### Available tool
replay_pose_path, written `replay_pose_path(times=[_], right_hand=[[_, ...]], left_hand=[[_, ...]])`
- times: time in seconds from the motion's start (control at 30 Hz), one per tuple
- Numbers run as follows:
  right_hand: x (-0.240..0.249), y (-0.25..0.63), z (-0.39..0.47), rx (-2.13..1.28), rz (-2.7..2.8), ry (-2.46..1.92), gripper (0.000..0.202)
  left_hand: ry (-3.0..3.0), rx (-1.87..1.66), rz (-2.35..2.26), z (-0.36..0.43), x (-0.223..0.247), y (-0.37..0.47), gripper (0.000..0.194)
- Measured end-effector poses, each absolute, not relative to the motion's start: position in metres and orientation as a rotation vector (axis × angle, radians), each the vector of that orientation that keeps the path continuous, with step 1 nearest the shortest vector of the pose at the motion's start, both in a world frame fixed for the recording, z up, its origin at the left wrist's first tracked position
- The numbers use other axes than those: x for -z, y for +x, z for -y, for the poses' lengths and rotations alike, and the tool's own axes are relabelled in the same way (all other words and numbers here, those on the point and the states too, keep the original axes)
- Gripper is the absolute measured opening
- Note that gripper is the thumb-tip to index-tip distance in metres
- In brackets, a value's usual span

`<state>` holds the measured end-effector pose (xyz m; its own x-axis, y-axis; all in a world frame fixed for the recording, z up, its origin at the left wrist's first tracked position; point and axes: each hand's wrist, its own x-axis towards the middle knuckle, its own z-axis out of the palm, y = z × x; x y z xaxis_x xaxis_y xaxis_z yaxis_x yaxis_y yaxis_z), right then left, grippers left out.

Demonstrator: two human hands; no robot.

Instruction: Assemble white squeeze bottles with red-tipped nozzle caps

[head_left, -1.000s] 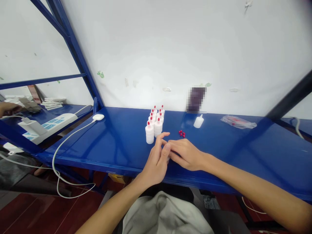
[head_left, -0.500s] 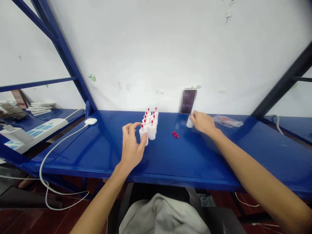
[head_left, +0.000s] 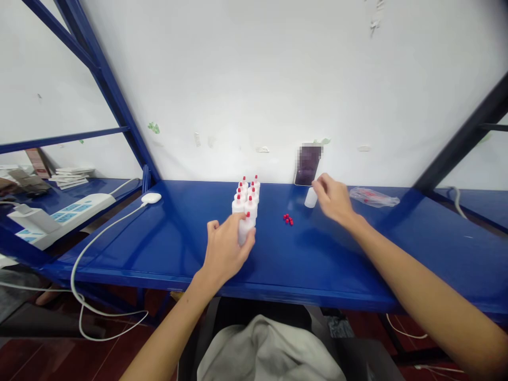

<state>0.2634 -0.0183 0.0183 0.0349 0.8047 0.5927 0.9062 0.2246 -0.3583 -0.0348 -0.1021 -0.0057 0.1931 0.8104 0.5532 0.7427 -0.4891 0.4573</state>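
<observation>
My left hand (head_left: 226,243) is wrapped round a small white bottle (head_left: 246,231) with a red tip, at the near end of the group. Directly behind it, several white bottles (head_left: 252,209) with red tips stand upright in two close rows. Farther right, my right hand (head_left: 334,198) has its fingers pinched at the top of another white bottle (head_left: 310,198), whose upper end they hide. This bottle is upright on the blue table (head_left: 278,264). Between the hands lies a small heap of red caps (head_left: 288,219).
A dark-screened phone (head_left: 308,166) leans against the wall. To the right of my right hand lies a clear plastic bag (head_left: 373,197) with something red inside. A white cable with a puck-like end (head_left: 151,198) and a power strip (head_left: 65,214) are at the left.
My left hand has moved right with its bottle, from the front of the left row to before the right row. The right hand has stayed nearly in place at its bottle.
</observation>
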Motion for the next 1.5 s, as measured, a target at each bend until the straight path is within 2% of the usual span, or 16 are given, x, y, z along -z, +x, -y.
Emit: replay_pose_path(times=[0.2,0.33,0.43,0.53,0.67,0.9,1.17,1.27,1.37,1.5], right_hand=[[-0.004,0.195,0.074,-0.398,2.273,-0.717,0.029],[0.001,0.178,0.087,-0.375,2.332,-0.689,0.026],[-0.002,0.18,0.086,-0.398,2.373,-0.697,0.031],[-0.004,0.179,0.085,-0.66,2.284,-0.708,0.039],[-0.003,0.173,0.083,-0.922,2.139,-0.704,0.044],[0.0,0.17,0.079,-0.686,2.135,-0.677,0.042],[0.003,0.167,0.078,-0.943,2.087,-0.731,0.046],[0.0,0.18,0.064,-0.944,1.877,-0.723,0.047],[-0.008,0.207,0.046,-0.718,1.663,-0.774,0.045],[-0.014,0.236,0.036,-0.274,2.143,-1.14,0.034]], left_hand=[[2.574,-0.941,-1.238,0.119,0.011,-0.017,0.026],[2.515,-0.807,-1.15,0.121,0.012,-0.015,0.026],[2.495,-0.795,-1.155,0.12,0.012,-0.016,0.021],[2.472,-0.808,-1.117,0.119,0.011,-0.017,0.016],[2.41,-0.859,-1.076,0.119,0.01,-0.017,0.019],[2.256,-0.89,-0.978,0.116,0.006,-0.019,0.014],[1.777,-0.884,-0.755,0.117,0.007,-0.017,0.02],[1.501,-0.848,-0.703,0.115,0.008,-0.02,0.021],[1.304,-0.898,-0.751,0.112,0.008,-0.028,0.021],[1.287,-0.999,-0.84,0.113,0.005,-0.032,0.019]])
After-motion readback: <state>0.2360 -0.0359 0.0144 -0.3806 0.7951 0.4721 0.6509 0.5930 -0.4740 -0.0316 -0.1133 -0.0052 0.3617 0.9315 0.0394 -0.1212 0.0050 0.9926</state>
